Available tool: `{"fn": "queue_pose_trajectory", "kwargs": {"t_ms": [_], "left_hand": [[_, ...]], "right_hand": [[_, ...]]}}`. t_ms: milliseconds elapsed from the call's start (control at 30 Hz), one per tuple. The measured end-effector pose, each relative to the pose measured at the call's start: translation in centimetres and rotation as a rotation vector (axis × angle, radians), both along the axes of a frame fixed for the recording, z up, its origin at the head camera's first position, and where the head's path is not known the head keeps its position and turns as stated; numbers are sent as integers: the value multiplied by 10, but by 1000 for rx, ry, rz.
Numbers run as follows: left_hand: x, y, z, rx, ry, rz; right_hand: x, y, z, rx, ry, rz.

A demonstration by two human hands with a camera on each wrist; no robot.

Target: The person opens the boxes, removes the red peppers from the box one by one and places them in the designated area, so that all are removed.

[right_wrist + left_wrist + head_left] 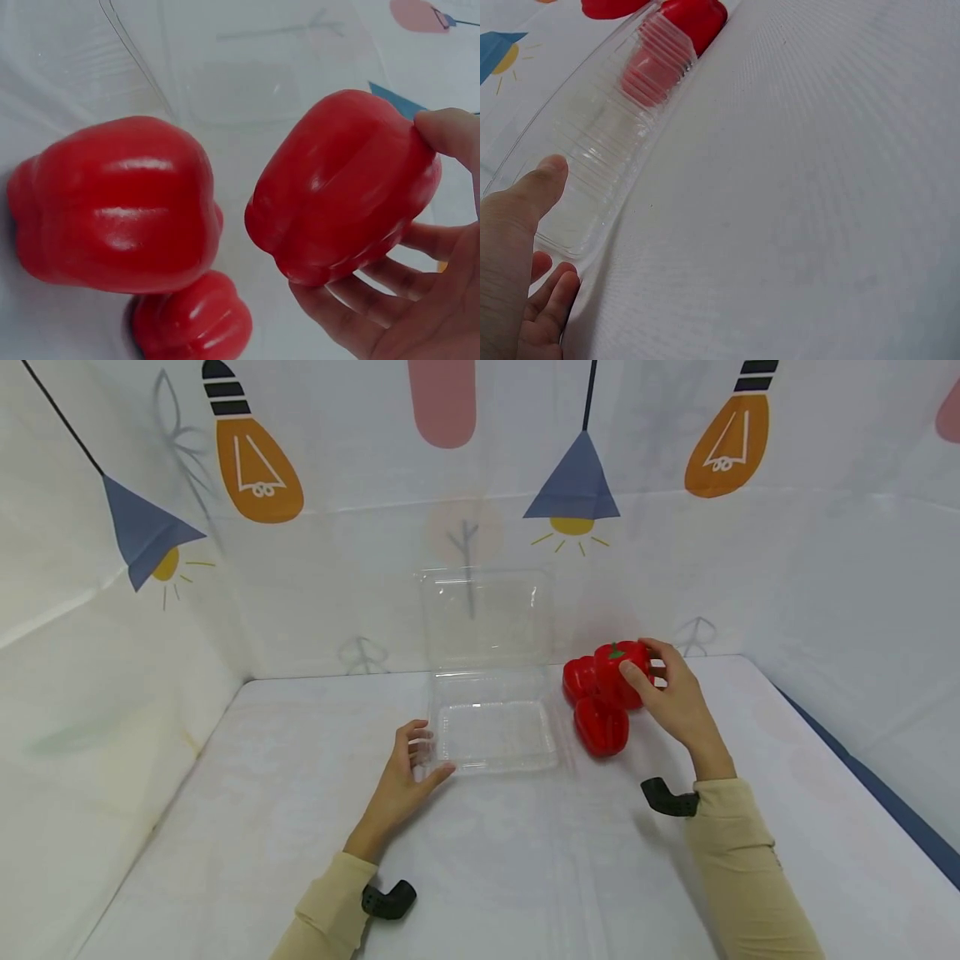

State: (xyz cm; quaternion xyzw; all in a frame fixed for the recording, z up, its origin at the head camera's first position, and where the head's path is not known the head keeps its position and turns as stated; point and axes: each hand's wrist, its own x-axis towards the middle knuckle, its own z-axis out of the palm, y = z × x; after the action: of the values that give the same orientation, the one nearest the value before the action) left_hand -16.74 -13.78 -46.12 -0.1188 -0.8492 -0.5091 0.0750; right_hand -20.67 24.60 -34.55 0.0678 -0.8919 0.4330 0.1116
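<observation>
My right hand (671,697) grips a red bell pepper (345,184) between thumb and fingers, raised just over two others. One red pepper (602,727) lies in front and another (578,679) sits behind to the left. A clear hinged plastic container (495,737) stands left of the peppers, its lid (487,618) upright at the back. Beside the container's left end is my left hand (401,789), thumb apart from the loosely bent fingers. In the left wrist view the thumb (544,187) overlaps the container wall; whether it touches cannot be told. Nothing shows inside the container.
A white cloth covers the table (300,760). Printed white sheeting (360,568) hangs close behind the container and along both sides. A dark wrist-camera mount (388,900) sticks out from the left sleeve, and a second mount (667,797) from the right sleeve.
</observation>
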Motion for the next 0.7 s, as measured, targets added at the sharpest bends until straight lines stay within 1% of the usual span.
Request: {"fn": "queue_pose_trajectory", "kwargs": {"t_ms": [400, 433, 600, 667, 700], "left_hand": [[0, 1, 0, 11, -5, -2], [1, 1, 1, 16, -5, -5], [14, 7, 27, 22, -16, -26], [13, 5, 24, 9, -10, -23], [10, 4, 20, 8, -11, -17]], "right_hand": [[1, 10, -1, -1, -44, -17], [1, 11, -1, -1, -48, -19], [1, 16, -2, 11, -72, -20], [0, 17, -2, 21, -79, -21], [0, 18, -2, 24, -84, -22]]}}
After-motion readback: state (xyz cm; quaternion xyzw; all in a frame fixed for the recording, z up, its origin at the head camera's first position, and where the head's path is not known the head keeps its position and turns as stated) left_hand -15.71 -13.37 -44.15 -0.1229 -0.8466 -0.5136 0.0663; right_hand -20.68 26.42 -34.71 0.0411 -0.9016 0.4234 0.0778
